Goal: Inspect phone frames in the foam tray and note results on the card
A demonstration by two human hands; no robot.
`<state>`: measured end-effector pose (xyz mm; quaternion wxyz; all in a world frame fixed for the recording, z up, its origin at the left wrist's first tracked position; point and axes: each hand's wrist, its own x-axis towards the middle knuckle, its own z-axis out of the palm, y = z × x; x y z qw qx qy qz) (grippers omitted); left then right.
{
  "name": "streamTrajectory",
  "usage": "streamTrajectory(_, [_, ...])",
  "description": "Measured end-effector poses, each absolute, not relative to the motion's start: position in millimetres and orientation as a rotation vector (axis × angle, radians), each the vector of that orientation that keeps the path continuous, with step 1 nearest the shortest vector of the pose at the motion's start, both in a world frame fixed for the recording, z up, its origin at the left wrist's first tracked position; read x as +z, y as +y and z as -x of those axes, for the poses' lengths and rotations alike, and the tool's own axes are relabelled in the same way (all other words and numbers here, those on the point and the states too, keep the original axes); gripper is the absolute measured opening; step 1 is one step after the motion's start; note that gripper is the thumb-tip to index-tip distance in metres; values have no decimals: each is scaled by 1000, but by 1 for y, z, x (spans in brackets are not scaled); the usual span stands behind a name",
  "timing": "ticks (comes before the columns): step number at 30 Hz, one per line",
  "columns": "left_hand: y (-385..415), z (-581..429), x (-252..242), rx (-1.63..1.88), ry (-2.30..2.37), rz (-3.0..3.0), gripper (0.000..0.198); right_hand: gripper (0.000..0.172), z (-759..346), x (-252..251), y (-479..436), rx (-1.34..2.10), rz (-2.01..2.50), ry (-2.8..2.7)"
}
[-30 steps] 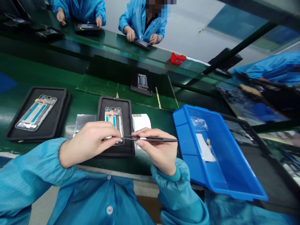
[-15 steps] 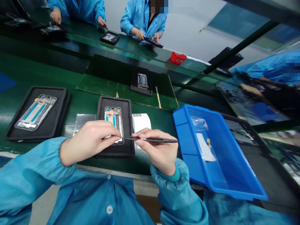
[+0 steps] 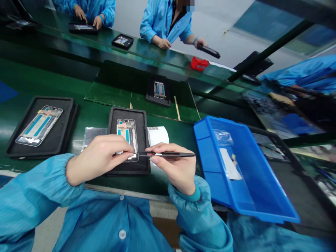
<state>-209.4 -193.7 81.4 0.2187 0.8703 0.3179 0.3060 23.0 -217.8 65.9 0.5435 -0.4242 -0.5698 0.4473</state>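
My right hand point(image 3: 175, 164) grips a pair of black tweezers point(image 3: 181, 154), its tips pointing left. Thumb and forefinger of my left hand point(image 3: 102, 157) are pinched together right at the tweezers' tips; whatever lies between them is too small to make out. Both hands hover over an opened phone body point(image 3: 127, 130) with blue strips, which rests in a black foam tray point(image 3: 141, 140). My left fingers cover the phone's lower left part. A white paper strip point(image 3: 159, 135) lies right of the tray, and a silvery sheet point(image 3: 93, 134) lies to its left, partly behind my left hand.
A second phone body point(image 3: 39, 126) lies in a black tray point(image 3: 67, 105) at left. Another tray point(image 3: 168, 102) with a phone sits farther back. At right stands a blue bin point(image 3: 262, 175) holding plastic and paper. Co-workers point(image 3: 162, 21) work across the bench near a red box point(image 3: 199, 64).
My hands have barely moved; the tweezers' tips now show slightly apart and shifted left. Across the bench, one co-worker has swung a black tray rightward, and another's hands are over a different tray position.
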Motion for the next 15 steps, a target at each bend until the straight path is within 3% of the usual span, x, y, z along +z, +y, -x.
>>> streamTrajectory(8, [-192,207,83,826,938,-2312,17,12,-22,64,-218,1017,985,-1331])
streamTrajectory(15, [-190,207,77,691,1117,-1778,20,15,-22,59,-218,1018,1060,-1258])
